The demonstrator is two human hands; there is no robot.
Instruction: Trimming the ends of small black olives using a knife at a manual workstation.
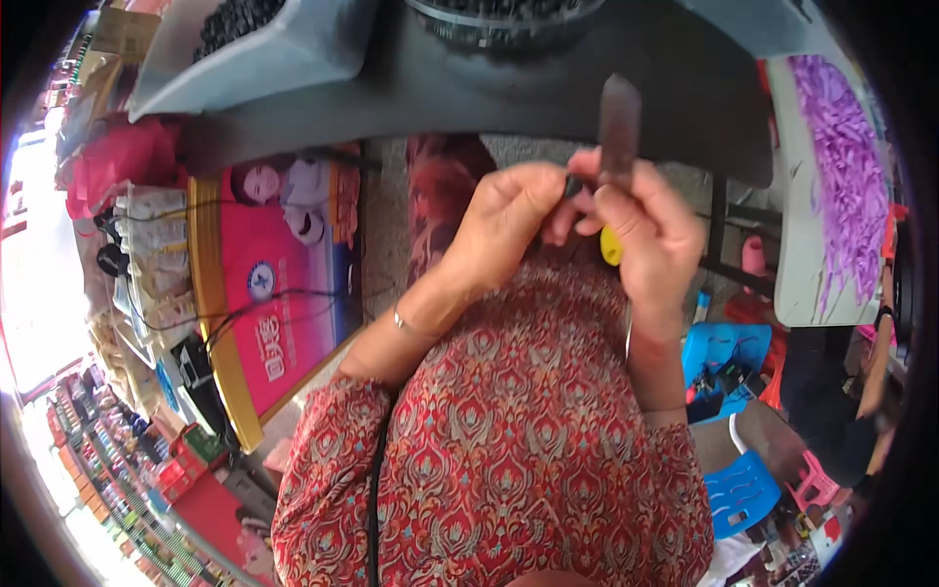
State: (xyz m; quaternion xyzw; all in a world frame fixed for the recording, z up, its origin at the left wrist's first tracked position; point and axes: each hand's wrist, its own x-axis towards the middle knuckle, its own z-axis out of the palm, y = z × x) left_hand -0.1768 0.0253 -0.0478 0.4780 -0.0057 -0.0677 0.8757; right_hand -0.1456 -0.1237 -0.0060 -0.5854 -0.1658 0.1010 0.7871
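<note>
Above my lap, at the near edge of the dark table [469, 103], both hands are close together. My left hand [504, 220] is closed in a pinch on a small black piece [573, 186] between thumb and fingertips. My right hand [657, 230] grips a flat blade-like tool [619, 117] that points up and away from me; motion blurs it, so its exact kind is unclear. A yellow round thing [611, 247] shows just beside the right palm; whether it is held cannot be told.
A clear round tub [494, 37] of small black pieces stands at the far middle. Left of it is a translucent bin [303, 59] with more. Purple strips [843, 166] lie on a pale table [797, 254] at right. Blue plastic stools [740, 494] and a framed poster [269, 284] flank me.
</note>
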